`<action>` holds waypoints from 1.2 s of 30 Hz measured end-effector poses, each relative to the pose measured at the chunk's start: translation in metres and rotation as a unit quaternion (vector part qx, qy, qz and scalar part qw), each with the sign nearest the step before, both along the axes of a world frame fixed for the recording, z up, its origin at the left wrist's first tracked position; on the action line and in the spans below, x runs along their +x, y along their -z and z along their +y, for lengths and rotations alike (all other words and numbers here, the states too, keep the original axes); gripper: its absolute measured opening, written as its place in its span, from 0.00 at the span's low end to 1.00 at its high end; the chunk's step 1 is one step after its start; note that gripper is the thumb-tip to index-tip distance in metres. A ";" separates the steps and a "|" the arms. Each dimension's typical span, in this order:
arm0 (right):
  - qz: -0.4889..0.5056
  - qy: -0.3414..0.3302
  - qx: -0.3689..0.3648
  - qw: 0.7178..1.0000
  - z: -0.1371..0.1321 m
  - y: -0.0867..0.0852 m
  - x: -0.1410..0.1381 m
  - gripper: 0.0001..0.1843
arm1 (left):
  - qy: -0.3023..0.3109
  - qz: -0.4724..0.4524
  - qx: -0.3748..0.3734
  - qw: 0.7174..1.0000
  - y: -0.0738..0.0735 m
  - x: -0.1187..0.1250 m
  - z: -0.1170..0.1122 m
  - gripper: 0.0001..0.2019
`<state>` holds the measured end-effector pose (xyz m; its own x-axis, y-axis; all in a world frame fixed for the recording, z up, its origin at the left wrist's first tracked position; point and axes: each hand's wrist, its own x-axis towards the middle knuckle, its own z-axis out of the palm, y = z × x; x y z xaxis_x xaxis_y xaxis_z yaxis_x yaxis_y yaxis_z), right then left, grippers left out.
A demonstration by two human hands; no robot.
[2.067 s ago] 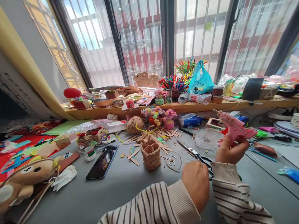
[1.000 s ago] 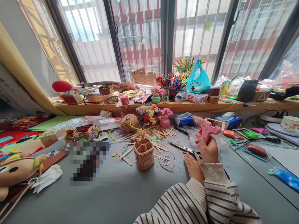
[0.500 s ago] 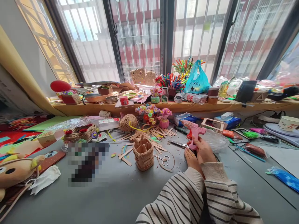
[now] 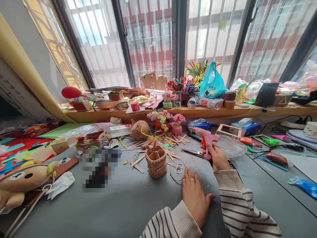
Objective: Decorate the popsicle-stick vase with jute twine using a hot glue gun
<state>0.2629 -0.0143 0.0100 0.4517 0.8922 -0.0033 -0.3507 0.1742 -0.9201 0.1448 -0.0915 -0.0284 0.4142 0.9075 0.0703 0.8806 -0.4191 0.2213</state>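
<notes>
My right hand [image 4: 217, 158] grips a pink glue gun [image 4: 209, 140] by its handle, the nozzle pointing left. Flat on the grey table lies my left hand [image 4: 195, 195], palm down with fingers stretched out, its fingertips beside a loop of twine [image 4: 170, 173]. White-handled scissors [image 4: 178, 168] rest partly inside that loop. Left of them stands a small basket [image 4: 156, 162] covered in twine and wooden sticks, upright. Another pair of scissors [image 4: 193, 152], with long metal blades, lies just left of the glue gun; its handles are hidden.
Behind the basket lie scattered wooden craft sticks [image 4: 140, 167] and a ball of twine [image 4: 139, 129]. A clear plastic bag [image 4: 231, 147] is right of the glue gun. At the left are a plush bear [image 4: 27, 183], a crumpled tissue [image 4: 60, 185] and a phone [image 4: 68, 165].
My left hand has left the glue gun and moved down and left onto the table, spreading flat. My right hand still holds the glue gun. The view has shifted slightly.
</notes>
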 end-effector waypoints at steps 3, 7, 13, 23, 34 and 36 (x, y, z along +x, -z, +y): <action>-0.001 -0.006 -0.003 1.000 -0.001 0.000 -0.001 0.31 | -0.004 0.023 -0.014 1.000 -0.004 -0.020 -0.008 0.40; 0.002 -0.004 -0.009 1.000 0.000 0.001 -0.001 0.31 | 0.025 0.016 -0.022 0.999 -0.001 -0.021 -0.008 0.42; -0.008 0.000 -0.011 1.000 0.002 0.003 0.002 0.32 | 0.140 -0.036 -0.040 0.989 0.004 0.016 0.021 0.32; -0.035 0.005 -0.004 0.999 0.001 0.009 0.003 0.28 | 0.040 -0.061 -0.004 0.997 0.016 0.035 0.049 0.33; -0.067 0.015 -0.037 0.997 0.000 0.007 0.004 0.29 | 0.193 -0.108 -0.038 0.974 -0.001 0.015 0.036 0.26; -0.079 0.019 -0.051 0.995 0.000 0.008 0.004 0.27 | 0.212 -0.130 -0.018 0.969 -0.014 0.000 0.029 0.24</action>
<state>0.2672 -0.0142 0.0020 0.4869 0.8732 -0.0196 -0.1944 0.0865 -0.9771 0.1450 -0.0628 -0.0149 0.7222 0.6642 0.1929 0.5443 -0.7179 0.4341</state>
